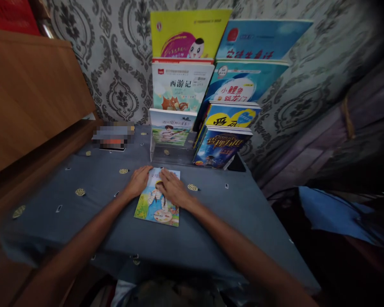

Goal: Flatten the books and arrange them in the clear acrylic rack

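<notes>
A picture book [161, 213] with a painted child and a palette on its cover lies flat on the cloth-covered table, its upper part partly hidden by my hands. My left hand [140, 181] rests at the book's upper left edge, fingers stretched forward. Across the cover's upper right lies my right hand [173, 188], flat with extended fingers. Just beyond them, a clear acrylic book stand [171, 154] holds a book with a green landscape cover [173, 132] in its front left tier. Beside that, a dark blue book [222, 147] stands in the front right tier.
Behind rise a white book [182, 83], a yellow-green book [192, 32] and blue books [262, 40]. A blurred-out item [113, 136] lies at the table's back left. Wooden furniture [32, 85] borders the left; a gathered curtain [320, 140] hangs right. The patterned tablecloth [96, 192] drapes over the front edge.
</notes>
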The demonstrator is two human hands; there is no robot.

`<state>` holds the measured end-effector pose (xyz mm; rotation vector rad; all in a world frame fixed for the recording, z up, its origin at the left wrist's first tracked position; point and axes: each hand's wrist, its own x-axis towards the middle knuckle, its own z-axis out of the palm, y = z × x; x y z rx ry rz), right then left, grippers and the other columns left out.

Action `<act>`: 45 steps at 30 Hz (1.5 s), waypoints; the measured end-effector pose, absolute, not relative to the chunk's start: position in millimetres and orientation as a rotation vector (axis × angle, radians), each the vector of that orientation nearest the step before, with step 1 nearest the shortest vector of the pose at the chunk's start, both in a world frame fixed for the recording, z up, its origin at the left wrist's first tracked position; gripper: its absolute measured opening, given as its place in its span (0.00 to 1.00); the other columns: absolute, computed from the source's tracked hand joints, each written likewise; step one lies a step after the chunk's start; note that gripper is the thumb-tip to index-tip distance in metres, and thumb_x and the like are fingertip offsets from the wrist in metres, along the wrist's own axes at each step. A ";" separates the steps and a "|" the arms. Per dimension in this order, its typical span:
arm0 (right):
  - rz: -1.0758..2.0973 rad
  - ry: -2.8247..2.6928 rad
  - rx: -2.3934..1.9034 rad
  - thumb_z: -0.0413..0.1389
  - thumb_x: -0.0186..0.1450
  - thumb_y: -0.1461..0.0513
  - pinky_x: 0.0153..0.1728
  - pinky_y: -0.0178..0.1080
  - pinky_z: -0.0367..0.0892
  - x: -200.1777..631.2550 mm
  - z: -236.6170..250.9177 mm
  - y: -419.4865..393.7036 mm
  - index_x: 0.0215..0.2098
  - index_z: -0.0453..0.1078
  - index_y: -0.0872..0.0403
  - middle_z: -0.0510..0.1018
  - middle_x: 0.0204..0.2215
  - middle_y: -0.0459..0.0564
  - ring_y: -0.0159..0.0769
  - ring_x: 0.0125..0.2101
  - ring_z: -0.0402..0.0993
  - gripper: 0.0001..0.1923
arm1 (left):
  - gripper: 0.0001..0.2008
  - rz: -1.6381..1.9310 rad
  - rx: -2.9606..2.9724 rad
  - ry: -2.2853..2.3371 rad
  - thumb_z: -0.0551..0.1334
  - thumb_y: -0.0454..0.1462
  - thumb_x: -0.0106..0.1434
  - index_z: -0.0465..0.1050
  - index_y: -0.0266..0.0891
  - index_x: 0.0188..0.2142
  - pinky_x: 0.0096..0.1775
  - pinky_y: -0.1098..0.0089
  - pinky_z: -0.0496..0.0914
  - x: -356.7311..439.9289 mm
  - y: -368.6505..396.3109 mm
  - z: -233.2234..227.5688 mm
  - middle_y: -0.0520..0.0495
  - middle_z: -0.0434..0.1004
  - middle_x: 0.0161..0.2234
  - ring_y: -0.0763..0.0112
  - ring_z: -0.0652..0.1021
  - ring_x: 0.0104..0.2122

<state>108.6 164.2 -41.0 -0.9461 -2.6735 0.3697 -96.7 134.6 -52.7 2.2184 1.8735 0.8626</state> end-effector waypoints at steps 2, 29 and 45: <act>0.362 -2.640 -1.063 0.45 0.73 0.54 0.68 0.54 0.50 127.3 -42.6 171.6 0.67 0.58 0.63 0.57 0.68 0.66 0.49 0.69 0.50 0.29 | 0.20 0.832 2.218 1.898 0.49 0.31 0.68 0.70 0.38 0.56 0.58 0.55 0.68 -95.1 134.3 -50.6 0.41 0.76 0.56 0.59 0.75 0.56; 0.384 -2.503 -1.122 0.44 0.72 0.55 0.66 0.56 0.51 158.3 -59.9 180.8 0.67 0.59 0.61 0.57 0.69 0.63 0.48 0.70 0.50 0.29 | 0.27 0.320 2.650 1.410 0.41 0.50 0.75 0.52 0.44 0.69 0.68 0.59 0.48 -45.3 48.9 -37.2 0.45 0.57 0.69 0.69 0.56 0.70; 0.867 -1.893 -0.998 0.45 0.71 0.48 0.58 0.52 0.65 167.0 -74.7 205.3 0.57 0.70 0.51 0.80 0.52 0.55 0.45 0.54 0.75 0.25 | 0.23 0.334 2.523 1.595 0.47 0.39 0.74 0.62 0.41 0.64 0.66 0.49 0.51 -32.5 146.6 -35.3 0.41 0.61 0.67 0.62 0.59 0.68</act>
